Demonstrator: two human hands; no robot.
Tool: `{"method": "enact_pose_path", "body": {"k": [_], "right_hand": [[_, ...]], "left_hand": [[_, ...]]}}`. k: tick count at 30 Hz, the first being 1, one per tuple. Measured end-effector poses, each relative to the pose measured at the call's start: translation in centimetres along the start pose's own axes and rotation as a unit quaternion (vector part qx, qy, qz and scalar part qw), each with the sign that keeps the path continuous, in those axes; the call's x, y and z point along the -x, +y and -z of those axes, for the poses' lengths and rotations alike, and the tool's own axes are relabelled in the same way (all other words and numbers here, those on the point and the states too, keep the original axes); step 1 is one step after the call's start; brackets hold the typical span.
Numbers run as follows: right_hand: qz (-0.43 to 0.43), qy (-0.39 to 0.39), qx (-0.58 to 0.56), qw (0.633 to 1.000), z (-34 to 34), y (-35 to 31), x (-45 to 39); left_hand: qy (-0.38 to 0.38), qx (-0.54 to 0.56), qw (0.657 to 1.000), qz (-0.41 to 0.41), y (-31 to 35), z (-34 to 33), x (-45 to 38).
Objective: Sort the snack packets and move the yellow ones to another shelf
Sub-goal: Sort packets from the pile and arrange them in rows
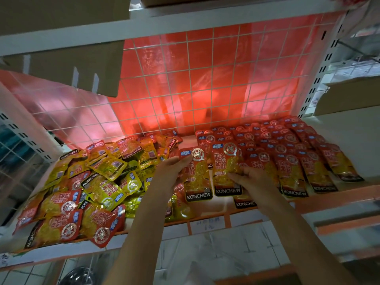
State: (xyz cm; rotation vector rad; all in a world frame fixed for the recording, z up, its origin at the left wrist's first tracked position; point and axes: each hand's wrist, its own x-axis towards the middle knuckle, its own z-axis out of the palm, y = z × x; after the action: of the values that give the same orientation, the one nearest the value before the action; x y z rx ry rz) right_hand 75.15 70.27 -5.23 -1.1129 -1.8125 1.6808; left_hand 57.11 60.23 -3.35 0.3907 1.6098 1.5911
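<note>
My left hand (170,171) holds one red packet (197,177), my right hand (249,177) another (226,171); misplacing either could topple the neat rows (298,157).

left hand (170,171): holds a red packet (197,177)
right hand (249,177): holds second red packet (226,171)
shelf (205,225) left end: mixed pile (92,182)
right end: red rows (298,153)

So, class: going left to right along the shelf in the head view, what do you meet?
Jumbled pile of yellow and red packets → left hand → red packet it holds → second red packet → right hand → neat rows of red packets.
</note>
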Motion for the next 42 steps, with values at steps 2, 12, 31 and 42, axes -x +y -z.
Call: {"method": "enact_pose_path", "body": {"k": [2, 12, 31, 42], "right_hand": [[0.01, 0.026, -0.001, 1.0, 0.7, -0.2, -0.2], [0.018, 0.135, 0.017, 0.991, 3.4, -0.5, -0.3], [0.05, 0.042, 0.243, 0.968, 2.4, -1.3, -2.2], [0.054, 0.004, 0.386, 0.921, -0.5, -3.5, -4.7]], "left_hand": [[-0.012, -0.019, 1.0, 0.001, 0.5, -0.8, -1.0], [-0.038, -0.087, 0.995, 0.021, 1.6, -2.9, -7.4], [-0.04, -0.227, 0.972, -0.036, 1.2, -3.5, -11.2], [-0.05, -0.226, 0.973, -0.013, 0.5, -3.2, -12.2]]}}
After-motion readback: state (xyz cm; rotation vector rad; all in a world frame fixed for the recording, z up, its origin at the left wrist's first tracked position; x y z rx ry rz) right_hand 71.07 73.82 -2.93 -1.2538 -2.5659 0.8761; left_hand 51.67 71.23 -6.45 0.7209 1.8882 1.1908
